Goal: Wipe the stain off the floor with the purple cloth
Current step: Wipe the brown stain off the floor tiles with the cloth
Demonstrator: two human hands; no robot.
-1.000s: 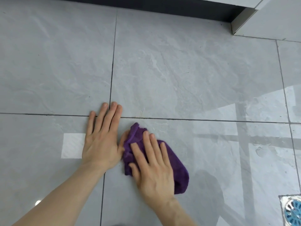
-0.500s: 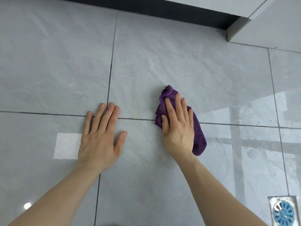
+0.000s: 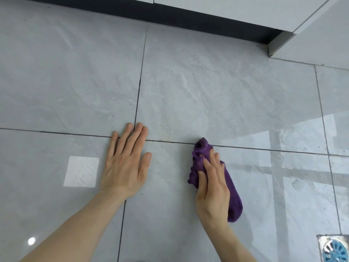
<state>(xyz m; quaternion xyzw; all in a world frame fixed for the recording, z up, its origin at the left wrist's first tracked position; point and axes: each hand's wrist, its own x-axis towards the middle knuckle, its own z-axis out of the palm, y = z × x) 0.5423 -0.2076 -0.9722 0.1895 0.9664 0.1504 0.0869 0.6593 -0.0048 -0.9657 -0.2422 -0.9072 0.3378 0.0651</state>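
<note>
We see a deep purple cloth (image 3: 234,197), plain and unpatterned, at the lower centre-right of the frame. The floor (image 3: 217,91) is pale grey tile with faint whitish marbled veining, crossed by thin dark grout lines (image 3: 139,86). A black strip (image 3: 170,16) runs along the top under white panels (image 3: 236,10). At the lower right corner, a silver drain (image 3: 334,248) holds a blue slotted insert.

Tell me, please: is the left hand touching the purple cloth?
Apart. In the head view, bare grey floor shows between the left hand, flat on the tiles, and the purple cloth under the right hand.
</note>
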